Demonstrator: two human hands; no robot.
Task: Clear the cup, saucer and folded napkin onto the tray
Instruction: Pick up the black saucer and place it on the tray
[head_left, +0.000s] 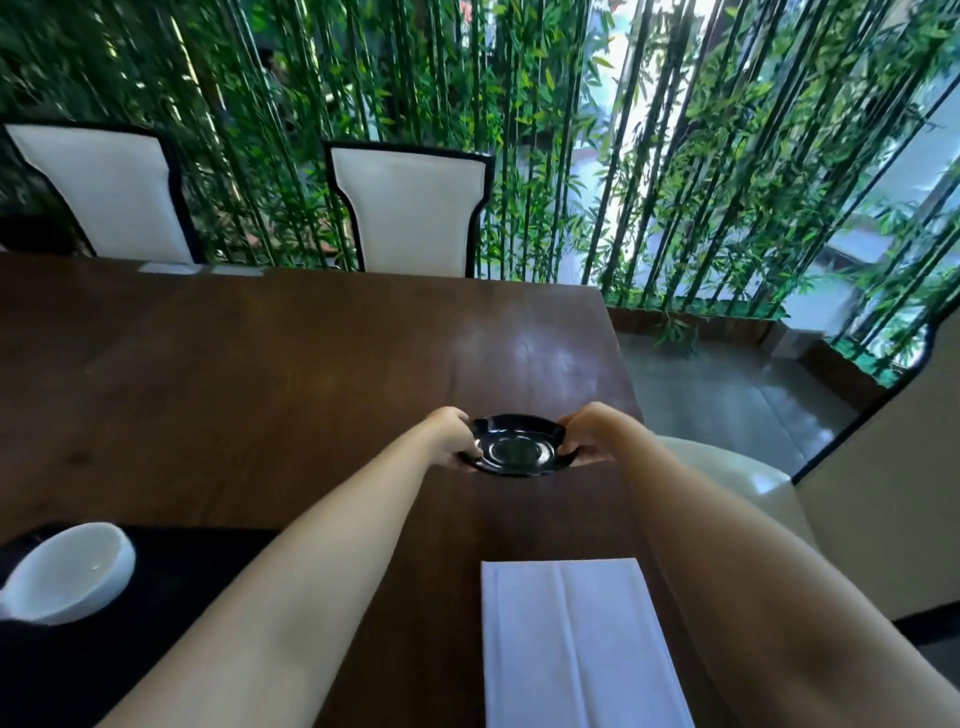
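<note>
A glossy black saucer (517, 448) is near the right edge of the dark wooden table (260, 374). My left hand (453, 435) grips its left rim and my right hand (592, 432) grips its right rim. I cannot tell whether the saucer rests on the table or is just above it. A white cup (67, 571) sits on the black tray (156, 623) at the lower left. The folded white napkin (576, 644) lies flat on the table close to me, between my forearms.
Two white chairs with black frames, one (104, 192) at the left and one (410, 208) in the middle, stand at the table's far side. A cream seat (727, 478) is beside the table's right edge. Bamboo stems (649, 156) and a planter fill the background.
</note>
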